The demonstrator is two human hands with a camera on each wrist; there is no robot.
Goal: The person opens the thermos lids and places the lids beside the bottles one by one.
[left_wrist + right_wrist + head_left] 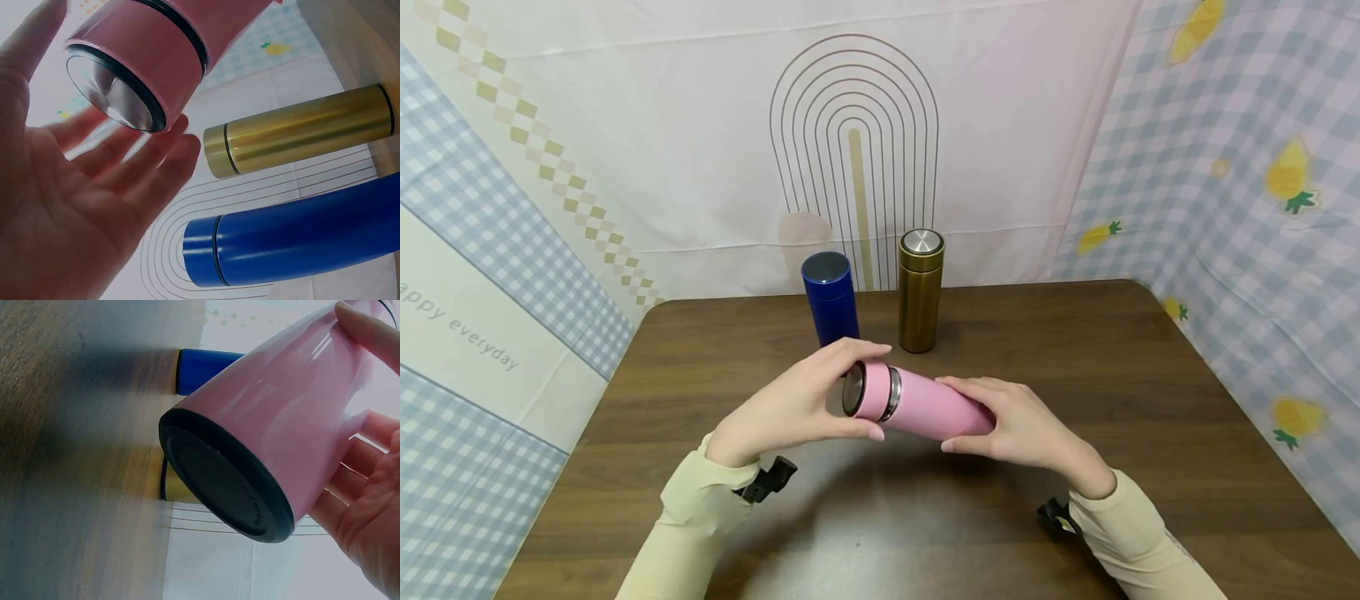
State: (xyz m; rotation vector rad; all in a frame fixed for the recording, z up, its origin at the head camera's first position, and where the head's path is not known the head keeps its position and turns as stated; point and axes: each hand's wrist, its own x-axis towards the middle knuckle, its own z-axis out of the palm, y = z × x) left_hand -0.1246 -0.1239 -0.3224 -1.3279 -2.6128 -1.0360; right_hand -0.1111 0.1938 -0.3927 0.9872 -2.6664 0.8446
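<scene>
A pink thermos flask (936,408) lies tilted on its side in the air over the table, its lid end toward the left. My right hand (1018,421) holds it near the base, thumb on the near side and fingers on the far side. The black base (219,481) faces the right wrist camera. Around the lid (134,59), my left hand (805,400) is spread with loosely straight fingers, thumb below and fingers above. Its palm stands apart from the round silver lid top (109,90). Some left fingers pass behind the lid in the left wrist view.
Behind the pink flask a blue thermos flask (833,304) and a gold thermos flask (921,296) stand upright on the brown wooden table (700,333). A patterned cloth (700,125) hangs along the table's back edge. Checked cloth (1240,250) hangs at the right side.
</scene>
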